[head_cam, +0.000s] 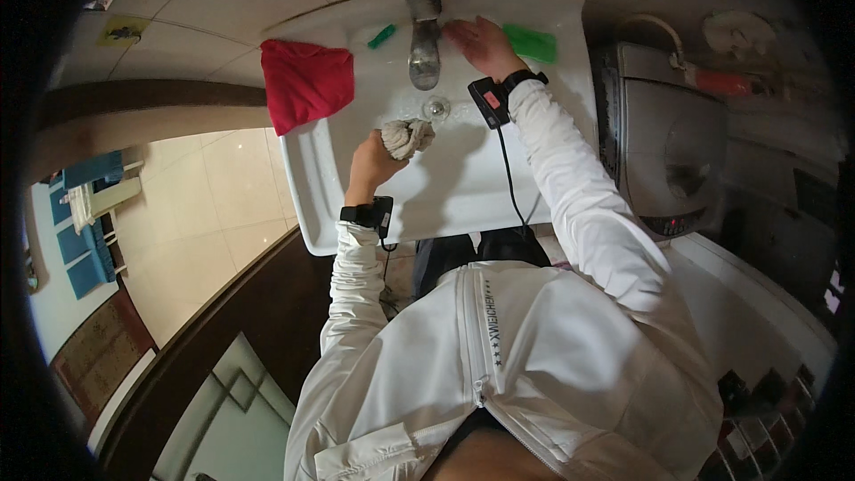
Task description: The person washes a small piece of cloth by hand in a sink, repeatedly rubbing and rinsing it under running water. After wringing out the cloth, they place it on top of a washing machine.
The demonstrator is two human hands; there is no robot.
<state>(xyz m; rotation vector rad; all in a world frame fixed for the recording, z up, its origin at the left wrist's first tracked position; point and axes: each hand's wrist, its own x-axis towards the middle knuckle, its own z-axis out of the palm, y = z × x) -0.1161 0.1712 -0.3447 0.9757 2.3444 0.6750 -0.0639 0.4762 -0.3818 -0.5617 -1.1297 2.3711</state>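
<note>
My left hand (pixel 375 166) grips a bunched, greyish-white cloth (pixel 407 137) over the basin of a white ceramic sink (pixel 461 204). Close to the metal faucet (pixel 425 40), on its right side, is my right hand (pixel 482 47), fingers extended and nothing held. Whether its fingertips touch the faucet, I cannot tell. Below the spout lies the round metal drain (pixel 436 108). A green rectangular item (pixel 531 44), perhaps a sponge or soap, rests on the back ledge just right of my right hand.
A red cloth (pixel 307 83) drapes over the sink's left rim. Left of the faucet lies a small green object (pixel 381 36). A grey washing machine (pixel 671 140) stands to the right, and a dark-framed door (pixel 234 407) is at lower left. Cables hang from both wrist devices.
</note>
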